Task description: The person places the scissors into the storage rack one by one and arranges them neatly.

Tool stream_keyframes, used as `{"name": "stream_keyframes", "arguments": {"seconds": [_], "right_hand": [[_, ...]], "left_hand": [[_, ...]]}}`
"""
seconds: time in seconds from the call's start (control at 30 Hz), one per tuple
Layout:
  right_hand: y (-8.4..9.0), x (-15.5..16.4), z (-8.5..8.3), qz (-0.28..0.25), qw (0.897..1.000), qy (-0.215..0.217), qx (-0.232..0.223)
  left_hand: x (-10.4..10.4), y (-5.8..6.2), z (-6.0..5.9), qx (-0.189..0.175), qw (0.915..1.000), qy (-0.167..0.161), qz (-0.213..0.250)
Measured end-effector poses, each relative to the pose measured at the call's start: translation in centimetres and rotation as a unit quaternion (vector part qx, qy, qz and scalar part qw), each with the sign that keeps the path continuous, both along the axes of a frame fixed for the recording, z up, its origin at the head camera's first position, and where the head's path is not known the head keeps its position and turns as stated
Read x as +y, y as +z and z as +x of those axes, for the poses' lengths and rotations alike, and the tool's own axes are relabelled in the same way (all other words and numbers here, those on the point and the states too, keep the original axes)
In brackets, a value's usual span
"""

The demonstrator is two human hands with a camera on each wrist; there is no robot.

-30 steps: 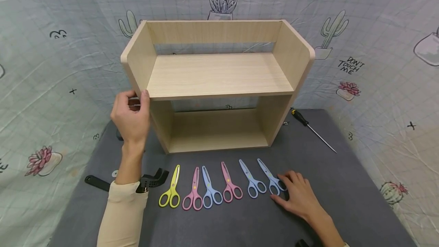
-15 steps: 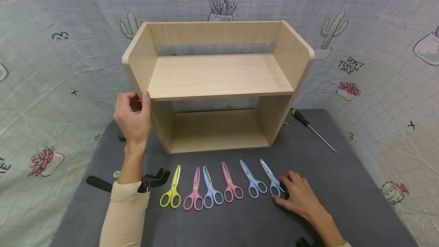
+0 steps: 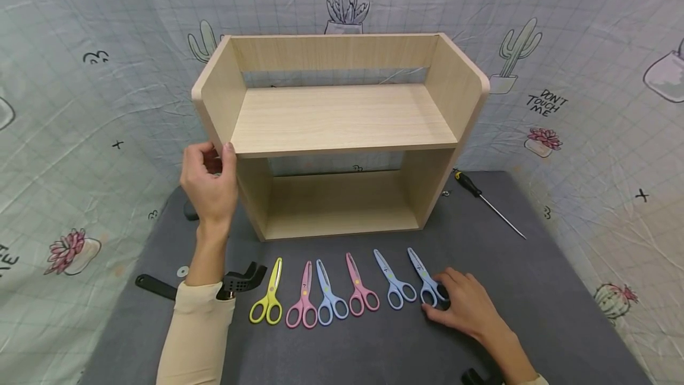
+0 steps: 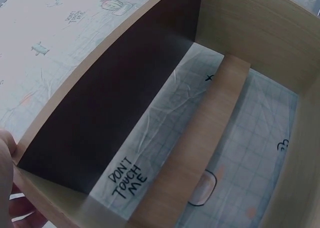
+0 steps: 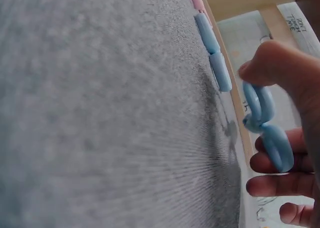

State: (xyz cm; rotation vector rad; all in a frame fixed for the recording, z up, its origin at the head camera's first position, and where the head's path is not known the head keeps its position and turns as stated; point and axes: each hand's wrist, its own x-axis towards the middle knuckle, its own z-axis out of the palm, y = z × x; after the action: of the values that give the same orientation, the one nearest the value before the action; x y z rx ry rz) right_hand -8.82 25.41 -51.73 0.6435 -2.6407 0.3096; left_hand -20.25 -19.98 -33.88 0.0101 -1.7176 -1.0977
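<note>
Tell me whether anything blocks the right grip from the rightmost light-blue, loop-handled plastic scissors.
Nothing visible does: the right grip holds the rightmost light-blue scissors at the handle end. The next light-blue scissors lie apart, to the left.

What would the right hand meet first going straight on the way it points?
The rightmost blue scissors, in its fingers. Beyond, probably the next blue scissors or the wooden shelf; depth is unclear.

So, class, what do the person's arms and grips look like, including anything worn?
On the left is a plain cream sleeve, with a black, angular device at the wrist. Of the right sleeve, only a cream sliver shows, near a partly cropped black piece. The left grip and right grip are bare.
</note>
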Motion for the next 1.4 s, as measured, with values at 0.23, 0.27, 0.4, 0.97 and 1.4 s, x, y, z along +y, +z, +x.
{"name": "stream_keyframes", "arguments": {"seconds": [0.23, 0.27, 0.4, 0.97, 1.4], "right_hand": [[0.9, -0.4, -0.3, -0.028, 0.999, 0.021, 0.028], [1.1, -0.5, -0.4, -0.034, 0.999, 0.027, 0.032], [2.4, -1.0, -0.8, -0.057, 0.995, 0.059, 0.057], [9.0, -5.2, -1.9, -0.122, 0.964, 0.195, 0.13], [13.3, -9.2, -4.4, -0.152, 0.933, 0.274, 0.176]], "left_hand": [[0.0, 0.2, 0.2, -0.012, 0.9999, -0.006, 0.002], [0.0, 0.3, 0.2, -0.013, 0.9999, -0.007, 0.002], [0.0, 0.4, 0.3, -0.014, 0.9999, -0.008, -0.003], [-0.1, 0.1, 0.4, -0.017, 0.9997, -0.015, -0.011], [-0.2, 0.0, 0.3, -0.02, 0.9995, -0.015, -0.017]]}}
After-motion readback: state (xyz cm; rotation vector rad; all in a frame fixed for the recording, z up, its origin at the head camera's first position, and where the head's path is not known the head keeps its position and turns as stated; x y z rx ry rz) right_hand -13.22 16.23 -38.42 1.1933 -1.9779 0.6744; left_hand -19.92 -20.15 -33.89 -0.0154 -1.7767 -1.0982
